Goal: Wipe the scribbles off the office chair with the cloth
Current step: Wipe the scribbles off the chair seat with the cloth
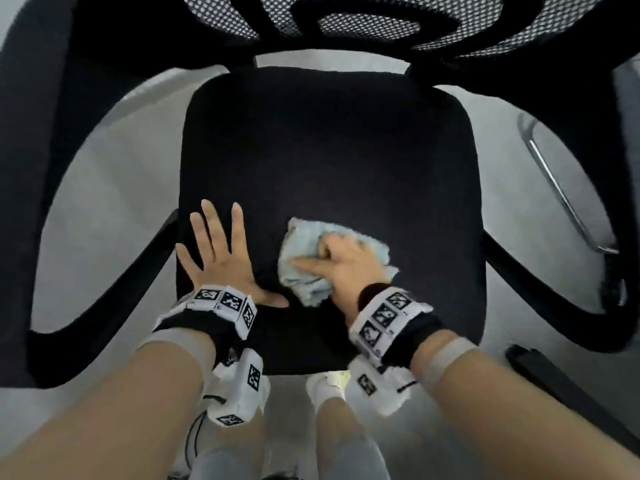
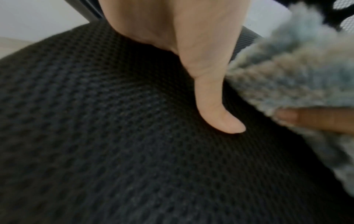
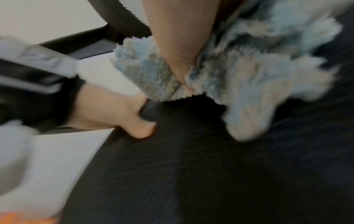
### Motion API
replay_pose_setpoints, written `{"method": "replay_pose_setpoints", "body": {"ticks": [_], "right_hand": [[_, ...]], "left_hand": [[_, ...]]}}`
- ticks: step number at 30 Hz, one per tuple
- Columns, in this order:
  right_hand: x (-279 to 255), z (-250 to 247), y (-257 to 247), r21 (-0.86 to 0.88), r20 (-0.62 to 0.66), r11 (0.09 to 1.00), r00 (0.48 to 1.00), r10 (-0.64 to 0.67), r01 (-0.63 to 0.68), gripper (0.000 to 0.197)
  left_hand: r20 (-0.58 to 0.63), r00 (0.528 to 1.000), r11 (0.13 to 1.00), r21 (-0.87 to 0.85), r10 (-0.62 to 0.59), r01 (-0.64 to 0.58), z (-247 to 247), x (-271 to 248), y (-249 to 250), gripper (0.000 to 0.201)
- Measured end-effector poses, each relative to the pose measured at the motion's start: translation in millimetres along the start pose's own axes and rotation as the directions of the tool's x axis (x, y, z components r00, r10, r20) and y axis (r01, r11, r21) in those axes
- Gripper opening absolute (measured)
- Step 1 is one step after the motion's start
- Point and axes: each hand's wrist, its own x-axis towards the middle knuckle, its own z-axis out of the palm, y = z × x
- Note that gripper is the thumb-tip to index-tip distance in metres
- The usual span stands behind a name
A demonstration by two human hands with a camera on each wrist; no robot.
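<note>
The black office chair seat fills the middle of the head view, its mesh weave close up in the left wrist view. A crumpled light blue cloth lies on the seat's front part. My right hand grips it with curled fingers and presses it onto the fabric; the cloth bunches around the thumb in the blurred right wrist view. My left hand lies flat on the seat's front left, fingers spread, thumb close beside the cloth. No scribbles show on the dark fabric.
Black armrests curve along the left and right of the seat, with the mesh backrest beyond. A chrome tube stands on the grey floor at right. My white shoes are just below the seat's front edge.
</note>
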Motion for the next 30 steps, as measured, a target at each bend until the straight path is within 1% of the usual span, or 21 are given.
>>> {"method": "replay_pose_setpoints", "body": {"ticks": [2,4,6,8,10,11,12,13,15,16,17,18,19,20,21,22,24,26,28,29,30], "right_hand": [[-1.5,-18.9,33.1,-0.170,-0.107,0.963,0.975,0.194,-0.210,0.040],[-3.6,-37.2,54.1,-0.076,-0.289,0.879,0.854,0.432,-0.471,0.062],[3.2,-39.0,49.6,0.057,-0.327,0.818,0.763,0.557,-0.573,0.074],[12.5,-26.9,26.2,0.016,-0.240,0.820,0.794,0.559,-0.572,0.071],[20.2,-4.4,-8.1,-0.133,-0.125,0.908,0.916,0.382,-0.397,0.066],[19.3,8.5,-28.0,-0.235,-0.041,0.945,0.974,0.223,-0.226,0.066],[17.0,19.5,-43.7,-0.292,0.057,0.955,0.997,0.060,-0.041,0.067],[14.4,25.9,-51.8,-0.323,0.149,0.941,0.987,-0.060,0.106,0.066],[19.3,18.9,-37.0,-0.437,0.242,0.861,0.956,-0.168,0.261,0.063],[23.9,7.0,-23.2,-0.473,0.207,0.856,0.971,-0.122,0.208,0.060],[30.8,-7.7,-8.5,-0.437,0.112,0.898,0.994,-0.004,0.053,0.057],[37.2,-26.7,2.2,-0.264,-0.044,0.943,0.980,0.196,-0.200,0.053],[43.7,-42.6,12.2,-0.021,-0.178,0.912,0.899,0.400,-0.410,0.049],[48.5,-56.4,14.1,0.188,-0.245,0.830,0.794,0.557,-0.525,0.049],[58.6,-59.7,11.3,0.220,-0.279,0.785,0.733,0.620,-0.580,0.053],[68.9,-57.1,2.6,0.202,-0.281,0.778,0.726,0.628,-0.595,0.055],[89.1,-39.0,-32.5,0.140,-0.284,0.870,0.822,0.493,-0.473,0.058],[102.5,-9.4,-67.1,-0.060,-0.202,0.983,0.966,0.161,-0.176,0.061],[111.6,-4.1,-78.5,-0.264,-0.020,0.960,0.994,-0.106,0.097,0.060],[116.6,-14.3,-71.4,-0.288,-0.008,0.949,0.991,-0.133,0.125,0.057],[117.6,-31.9,-62.2,-0.206,-0.084,0.978,0.996,-0.040,0.022,0.053]], "left_hand": [[0.080,0.995,0.998,0.009,0.063,-0.064,-4.3,1.8,-10.2,0.156],[0.108,0.989,0.994,0.010,0.105,-0.107,-5.7,1.9,-20.3,0.157],[0.097,0.990,0.995,-0.006,0.098,-0.098,-4.5,-1.4,-28.6,0.157],[0.063,0.995,0.997,-0.033,0.075,-0.073,-1.2,-4.7,-31.5,0.158],[0.018,0.998,0.997,-0.058,0.061,-0.060,2.5,-5.4,-29.0,0.159],[0.003,0.999,0.996,-0.066,0.052,-0.052,3.9,-5.4,-27.6,0.160],[-0.008,0.999,0.997,-0.068,0.045,-0.045,4.9,-5.1,-26.9,0.160],[-0.011,0.999,0.997,-0.066,0.044,-0.045,5.4,-4.8,-26.9,0.160],[0.003,0.999,0.997,-0.056,0.055,-0.054,4.4,-4.2,-27.6,0.160],[0.012,0.998,0.997,-0.053,0.055,-0.054,4.3,-3.2,-27.9,0.160],[0.015,0.999,0.997,-0.050,0.051,-0.050,4.3,-2.6,-27.9,0.160],[0.015,0.999,0.998,-0.045,0.045,-0.044,4.4,-1.6,-27.5,0.161],[0.019,0.999,0.999,-0.038,0.036,-0.035,3.5,-0.9,-26.3,0.161],[0.022,0.999,0.999,-0.033,0.030,-0.029,2.9,-0.4,-25.5,0.162],[0.021,0.999,0.999,-0.035,0.025,-0.025,2.1,0.1,-24.1,0.162],[0.023,1.000,0.999,-0.036,0.021,-0.020,1.9,0.4,-23.3,0.162],[0.038,0.999,0.999,-0.038,-0.009,0.010,3.8,0.7,-20.4,0.161],[0.044,0.998,0.998,-0.048,-0.048,0.050,6.1,0.9,-18.8,0.154],[0.079,0.995,0.997,-0.040,-0.068,0.071,5.8,2.6,-19.5,0.155],[0.126,0.990,0.997,-0.025,-0.070,0.073,3.5,2.8,-19.6,0.159],[0.166,0.984,0.998,-0.014,-0.066,0.069,1.0,2.5,-20.0,0.162]]}}
